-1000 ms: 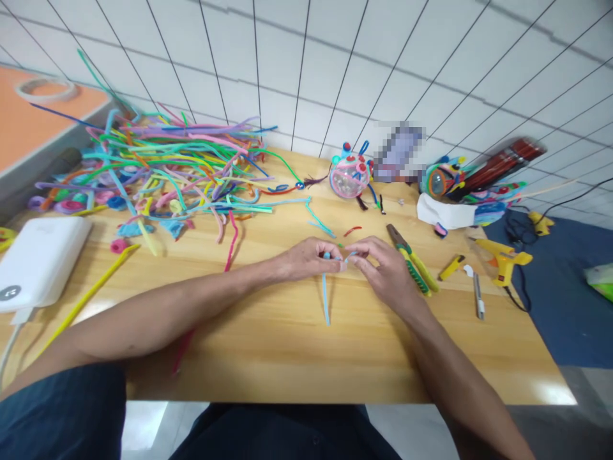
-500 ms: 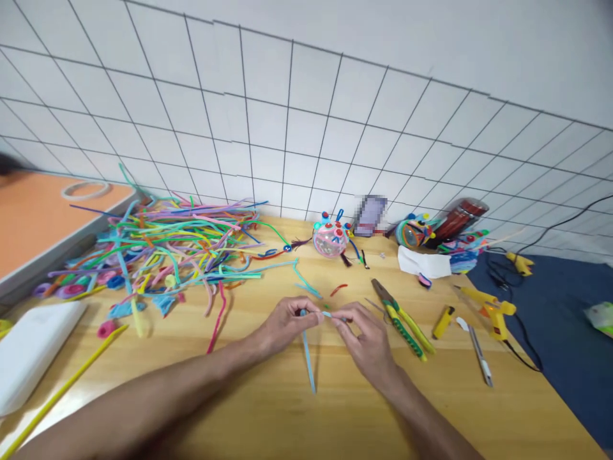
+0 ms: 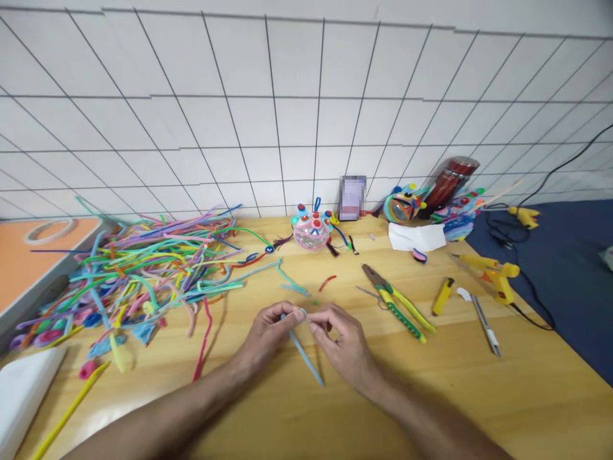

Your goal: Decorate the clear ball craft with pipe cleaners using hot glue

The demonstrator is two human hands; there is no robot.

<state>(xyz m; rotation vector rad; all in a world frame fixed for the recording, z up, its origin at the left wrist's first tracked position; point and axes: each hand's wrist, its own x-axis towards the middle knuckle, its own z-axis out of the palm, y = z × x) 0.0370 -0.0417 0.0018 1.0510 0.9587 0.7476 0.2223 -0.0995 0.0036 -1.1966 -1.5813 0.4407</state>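
Between my two hands is a light blue pipe cleaner (image 3: 307, 356), its straight tail slanting down to the right above the table. My left hand (image 3: 272, 329) pinches it between thumb and forefinger near its upper end. Fingertips of my right hand (image 3: 339, 338) close on the short bent end, right beside the left thumb. The exact shape of that end is partly covered by the fingers. Just beyond the hands lie a short red pipe cleaner piece (image 3: 327, 282) and a bent teal one (image 3: 290, 278). Farther back stands a clear ball ornament (image 3: 312, 234) with coloured decorations.
A heap of pipe cleaners (image 3: 158, 262) spreads over the left. To the right lie pliers (image 3: 398, 306), a yellow cutter (image 3: 442, 296), a craft knife (image 3: 486, 324) and a yellow glue gun (image 3: 500, 278). A phone (image 3: 352, 197) and a red flask (image 3: 450, 185) lean at the wall.
Both hands have come closer together at the pipe cleaner's upper end. Its hanging tail now slants more to the right. The whole view has shifted with the head.
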